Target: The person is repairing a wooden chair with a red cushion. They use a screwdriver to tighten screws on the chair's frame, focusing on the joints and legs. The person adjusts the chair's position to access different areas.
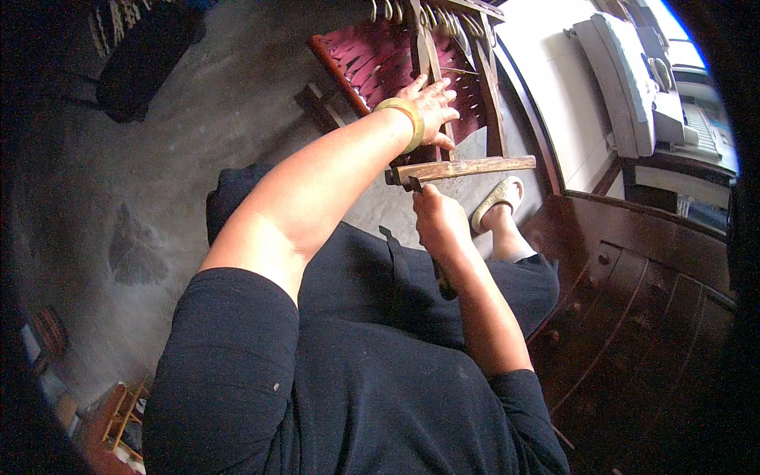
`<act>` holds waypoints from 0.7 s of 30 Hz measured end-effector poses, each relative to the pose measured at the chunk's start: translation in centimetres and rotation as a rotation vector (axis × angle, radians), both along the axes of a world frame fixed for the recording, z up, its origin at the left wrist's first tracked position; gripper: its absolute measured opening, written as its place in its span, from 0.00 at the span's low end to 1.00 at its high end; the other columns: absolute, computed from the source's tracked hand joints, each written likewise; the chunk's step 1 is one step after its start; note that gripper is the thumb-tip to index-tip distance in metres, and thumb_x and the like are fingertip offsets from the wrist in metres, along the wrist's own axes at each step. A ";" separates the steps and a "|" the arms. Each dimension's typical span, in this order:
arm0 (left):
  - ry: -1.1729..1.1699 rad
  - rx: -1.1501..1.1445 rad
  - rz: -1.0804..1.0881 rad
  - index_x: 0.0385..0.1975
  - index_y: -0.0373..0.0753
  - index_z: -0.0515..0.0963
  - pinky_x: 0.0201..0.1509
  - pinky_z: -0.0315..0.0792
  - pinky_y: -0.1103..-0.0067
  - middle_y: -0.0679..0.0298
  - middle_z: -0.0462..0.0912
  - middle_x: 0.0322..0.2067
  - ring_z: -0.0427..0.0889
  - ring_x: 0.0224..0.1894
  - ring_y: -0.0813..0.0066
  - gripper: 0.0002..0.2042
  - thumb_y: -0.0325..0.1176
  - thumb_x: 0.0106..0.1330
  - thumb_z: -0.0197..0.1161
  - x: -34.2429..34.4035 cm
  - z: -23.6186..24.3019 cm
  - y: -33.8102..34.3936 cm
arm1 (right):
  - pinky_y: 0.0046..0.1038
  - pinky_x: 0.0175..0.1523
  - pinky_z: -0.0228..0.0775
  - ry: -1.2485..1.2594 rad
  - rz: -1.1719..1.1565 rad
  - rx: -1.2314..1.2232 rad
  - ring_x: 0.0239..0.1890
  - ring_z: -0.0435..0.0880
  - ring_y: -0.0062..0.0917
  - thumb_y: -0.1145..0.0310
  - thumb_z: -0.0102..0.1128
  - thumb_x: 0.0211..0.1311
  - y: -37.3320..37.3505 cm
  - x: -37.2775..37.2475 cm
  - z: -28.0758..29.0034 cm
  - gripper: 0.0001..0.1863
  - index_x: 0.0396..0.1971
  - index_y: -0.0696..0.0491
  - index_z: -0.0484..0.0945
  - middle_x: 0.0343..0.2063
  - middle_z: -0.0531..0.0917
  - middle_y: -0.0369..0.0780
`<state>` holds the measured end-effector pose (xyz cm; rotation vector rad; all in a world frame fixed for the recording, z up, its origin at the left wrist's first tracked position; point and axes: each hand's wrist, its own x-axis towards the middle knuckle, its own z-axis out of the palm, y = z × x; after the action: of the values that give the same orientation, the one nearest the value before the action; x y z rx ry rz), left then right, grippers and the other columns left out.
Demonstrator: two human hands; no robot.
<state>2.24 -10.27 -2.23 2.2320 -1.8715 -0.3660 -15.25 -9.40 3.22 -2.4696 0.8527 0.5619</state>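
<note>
A wooden frame (pixel 491 165) stands upright in front of me, its worn light crossbar nearest to me. My left hand (pixel 431 109), with a pale green bangle at the wrist, lies on the frame's slats with its fingers spread. Just below the crossbar's left end, my right hand (pixel 440 215) is closed around a dark-handled tool (pixel 446 283). The handle's end shows beneath my wrist, and a dark part meets the bar's end. My fist hides most of the tool, so its kind is unclear. Curved metal hooks (pixel 451 22) line the frame's far end.
Behind the frame lies a maroon slatted or woven panel (pixel 360 57) with a reddish wooden edge. A dark wooden panelled piece (pixel 625 317) stands at the right, below a doorway with a white floor (pixel 554 87). My slippered foot (pixel 499 204) rests right of the frame. A small wooden rack (pixel 123 416) sits lower left.
</note>
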 end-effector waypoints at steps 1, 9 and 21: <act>0.002 0.001 -0.002 0.56 0.51 0.66 0.68 0.37 0.59 0.62 0.55 0.63 0.41 0.68 0.64 0.34 0.65 0.52 0.50 0.0 0.0 0.0 | 0.46 0.36 0.67 -0.002 0.038 -0.026 0.29 0.78 0.48 0.63 0.44 0.61 0.3 0.2 0.4 0.10 0.30 0.55 0.69 0.22 0.78 0.52; 0.002 -0.023 -0.009 0.56 0.51 0.66 0.68 0.37 0.59 0.61 0.55 0.63 0.42 0.68 0.64 0.34 0.65 0.51 0.51 0.0 0.0 -0.1 | 0.45 0.37 0.68 -0.010 0.089 -0.056 0.29 0.78 0.48 0.65 0.44 0.60 0.4 -0.1 -0.6 0.09 0.31 0.56 0.69 0.23 0.79 0.52; 0.012 0.012 -0.009 0.56 0.52 0.65 0.68 0.37 0.59 0.62 0.54 0.63 0.41 0.68 0.64 0.33 0.65 0.52 0.51 -0.1 0.5 0.1 | 0.41 0.33 0.72 -0.034 0.159 -0.260 0.25 0.80 0.44 0.71 0.45 0.54 0.3 -0.3 -0.4 0.06 0.31 0.57 0.68 0.20 0.79 0.50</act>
<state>2.10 -10.17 -1.69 2.2245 -1.8786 -0.3924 -15.53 -9.08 2.87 -2.7934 0.7616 0.4870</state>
